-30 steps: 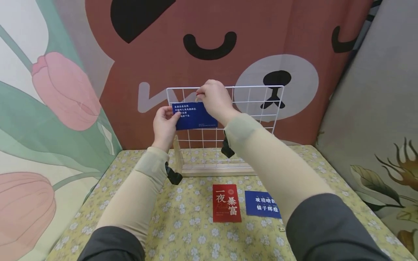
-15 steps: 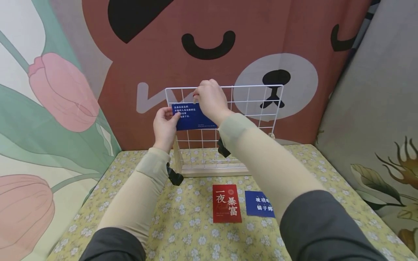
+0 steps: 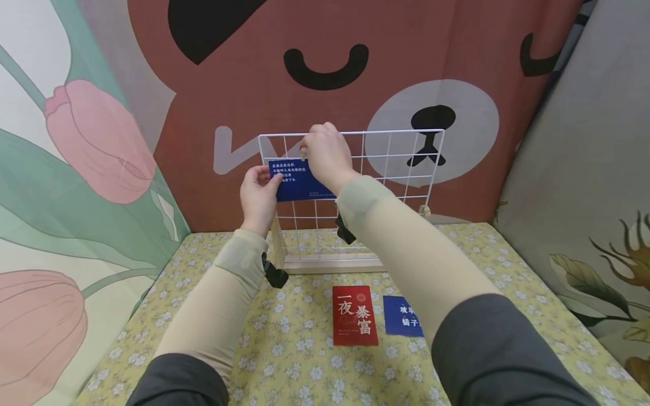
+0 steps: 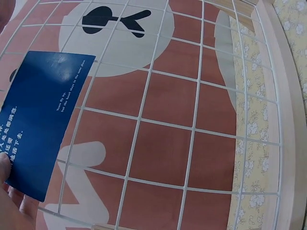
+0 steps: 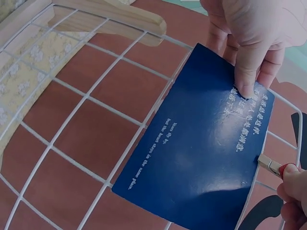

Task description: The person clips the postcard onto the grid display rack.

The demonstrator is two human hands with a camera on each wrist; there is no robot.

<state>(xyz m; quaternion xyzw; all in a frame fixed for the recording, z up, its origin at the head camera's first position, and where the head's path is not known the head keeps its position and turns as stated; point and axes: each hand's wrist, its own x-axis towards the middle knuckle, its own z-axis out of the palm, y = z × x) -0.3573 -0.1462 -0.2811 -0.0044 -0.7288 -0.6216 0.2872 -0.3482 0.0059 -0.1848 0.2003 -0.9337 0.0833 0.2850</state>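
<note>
A white wire grid [image 3: 396, 169] stands upright in a wooden base [image 3: 330, 264]. A blue card [image 3: 299, 183] with white text lies flat against the grid's upper left part. My left hand [image 3: 269, 179] pinches the card's left edge, its thumb on the printed face. The right wrist view shows that thumb pressing the blue card [image 5: 192, 158]. My right hand [image 3: 306, 151] pinches a small wooden clip [image 5: 268, 165] at the card's top edge, by the grid's top wire. In the left wrist view the blue card [image 4: 41, 124] covers the left grid cells [image 4: 192, 129].
A red card [image 3: 355, 314] with large characters and a second blue card [image 3: 401, 316] lie on the floral tablecloth [image 3: 304, 361] in front of the base. Printed fabric panels wall the table in at the back and on both sides.
My right hand has slid slightly left along the card's top edge. The left hand and the card stay in nearly the same place.
</note>
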